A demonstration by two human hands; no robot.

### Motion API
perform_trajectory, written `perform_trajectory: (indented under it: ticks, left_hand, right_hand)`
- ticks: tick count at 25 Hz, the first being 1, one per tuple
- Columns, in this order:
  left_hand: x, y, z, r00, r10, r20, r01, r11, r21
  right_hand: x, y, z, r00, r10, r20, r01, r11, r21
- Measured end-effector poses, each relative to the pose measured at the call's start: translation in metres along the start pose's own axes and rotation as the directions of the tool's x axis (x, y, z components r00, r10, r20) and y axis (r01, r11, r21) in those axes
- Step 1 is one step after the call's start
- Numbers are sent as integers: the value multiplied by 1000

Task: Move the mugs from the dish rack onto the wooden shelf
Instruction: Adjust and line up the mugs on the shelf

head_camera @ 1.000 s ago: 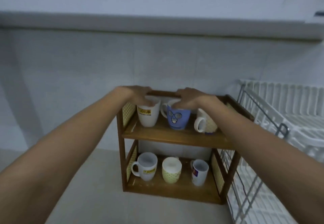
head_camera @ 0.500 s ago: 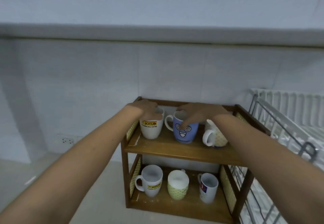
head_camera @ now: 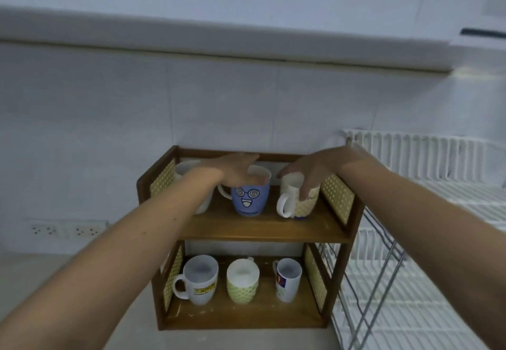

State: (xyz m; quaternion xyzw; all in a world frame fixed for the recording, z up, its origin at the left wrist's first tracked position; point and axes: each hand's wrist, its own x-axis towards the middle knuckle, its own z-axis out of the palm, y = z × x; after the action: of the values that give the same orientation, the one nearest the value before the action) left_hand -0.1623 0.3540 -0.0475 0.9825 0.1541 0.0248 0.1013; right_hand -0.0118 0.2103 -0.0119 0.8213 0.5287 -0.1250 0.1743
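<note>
Six mugs sit on the wooden shelf [head_camera: 262, 230], three on top and three below. The left hand [head_camera: 235, 167] lies flat over the rim of the blue mug [head_camera: 249, 199] with the funny face, fingers spread, not wrapped around it. The right hand [head_camera: 315, 170] is clamped on the dotted mug [head_camera: 299, 204], thumb on the front and fingers over the rim. A white mug [head_camera: 189, 182] stands at the left end of the top board, partly hidden by the left arm. Below are a white mug with a yellow label [head_camera: 198, 281], a yellow-dotted mug [head_camera: 242, 281] and a small white mug [head_camera: 287, 280]. The white dish rack [head_camera: 424, 212] stands just beside the shelf on the right. Both stand on the pale bench [head_camera: 219, 340].
</note>
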Motion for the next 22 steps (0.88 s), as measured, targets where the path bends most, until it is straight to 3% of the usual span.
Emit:
perform_trajectory:
  ticks: [2,4,7,15,17,18,19,20,22]
  left_hand:
    - [8,3,10,999,-46,11,45,999,24]
    - [12,4,13,1000,-29,-1,29,999,29]
    - [14,2,16,1000,-18,-17,19,998,58]
    - [1,7,19,998,-37,-50,37,999,3]
    - [-18,9,25,979,13,-205,-15,1000,-6]
    - [-32,8,32,935,98,-342,-105,994,-2]
    - [-49,7,44,847,225,-482,-234,971,42]
    - [-67,4,56,737,357,-573,-350,928,127]
    - [-103,-8,88,583,590,-559,-505,802,320]
  right_hand:
    - [-3,4,11,992,2,-127,0,1000,19]
    - [-3,12,16,978,101,-184,-102,995,4]
    - [-1,13,25,948,229,-222,-232,973,15]
    - [-4,-2,27,925,306,-225,-300,952,59]
    - [-10,-19,31,921,316,-227,-310,949,65]
    - [-14,-28,35,907,306,-290,-289,952,100]
    - [-20,-38,43,856,300,-421,-255,953,161]
    - [-27,-49,55,754,289,-590,-191,956,224]
    - [-42,-77,89,456,199,-867,34,970,240]
